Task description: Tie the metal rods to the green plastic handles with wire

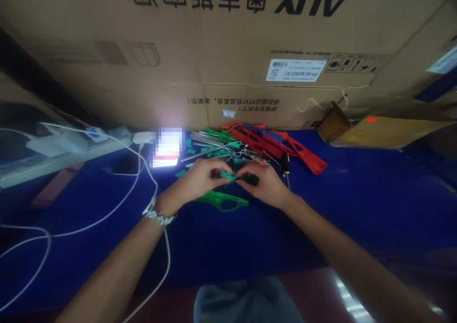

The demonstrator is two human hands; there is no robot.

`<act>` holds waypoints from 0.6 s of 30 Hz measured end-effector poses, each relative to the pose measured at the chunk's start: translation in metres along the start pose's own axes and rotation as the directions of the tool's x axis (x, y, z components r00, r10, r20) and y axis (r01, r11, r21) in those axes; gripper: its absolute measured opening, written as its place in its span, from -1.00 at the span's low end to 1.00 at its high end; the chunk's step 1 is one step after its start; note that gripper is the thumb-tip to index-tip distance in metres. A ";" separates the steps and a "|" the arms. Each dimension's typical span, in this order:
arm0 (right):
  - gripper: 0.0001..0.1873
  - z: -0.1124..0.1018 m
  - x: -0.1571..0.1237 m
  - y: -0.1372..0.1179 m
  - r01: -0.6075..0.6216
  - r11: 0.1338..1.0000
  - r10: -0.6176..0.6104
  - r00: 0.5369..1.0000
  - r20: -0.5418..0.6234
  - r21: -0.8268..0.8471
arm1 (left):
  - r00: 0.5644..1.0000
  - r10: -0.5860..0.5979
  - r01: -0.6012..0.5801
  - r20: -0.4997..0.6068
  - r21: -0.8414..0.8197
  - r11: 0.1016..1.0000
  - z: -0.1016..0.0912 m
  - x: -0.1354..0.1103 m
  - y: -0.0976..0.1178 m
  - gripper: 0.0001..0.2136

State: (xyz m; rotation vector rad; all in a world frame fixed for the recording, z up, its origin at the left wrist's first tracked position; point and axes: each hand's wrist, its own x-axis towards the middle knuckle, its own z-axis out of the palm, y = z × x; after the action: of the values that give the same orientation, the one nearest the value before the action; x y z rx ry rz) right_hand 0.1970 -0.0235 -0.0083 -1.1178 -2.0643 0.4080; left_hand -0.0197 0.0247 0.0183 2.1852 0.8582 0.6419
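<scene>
My left hand (202, 177) is closed, its fingers pinching a small teal plastic piece (227, 175) with a dark part beside it. Facing it, my right hand (267, 182) pinches a small black part (250, 178) that meets the teal piece between the fingertips. Whether the two parts are joined cannot be made out. Just below both hands lies a green lighter casing half (228, 202) with a loop-shaped opening. Behind the hands is a pile of metal tubes (207, 136), thin white wires (233, 146) and small teal pieces, partly covered by my fingers.
Red casings (309, 157) lie at the pile's right, beside a black-and-yellow screwdriver (286, 165). A bright phone screen (166, 146) stands at its left. White cables (121, 206) cross the blue table (342, 208). A large cardboard box (221, 56) walls the back; a yellow card-like sheet (385, 131) is at right.
</scene>
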 end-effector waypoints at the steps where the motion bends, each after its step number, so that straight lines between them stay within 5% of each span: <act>1: -0.92 0.000 0.000 0.000 0.006 1.000 -0.006 1.000 0.005 -0.017 | 1.000 0.000 0.000 -0.005 0.014 1.000 0.001 0.000 -0.001 -0.89; 18: -0.93 -0.002 0.000 0.003 0.003 0.970 0.008 0.999 0.044 -0.242 | 0.997 -0.041 0.039 -0.060 -0.036 0.999 0.007 0.000 -0.014 -0.94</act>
State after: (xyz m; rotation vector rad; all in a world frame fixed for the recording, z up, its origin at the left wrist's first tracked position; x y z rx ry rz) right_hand 0.2002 -0.0218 -0.0082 -1.2639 -2.1960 0.1856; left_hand -0.0204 0.0291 0.0035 2.1216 0.9130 0.7016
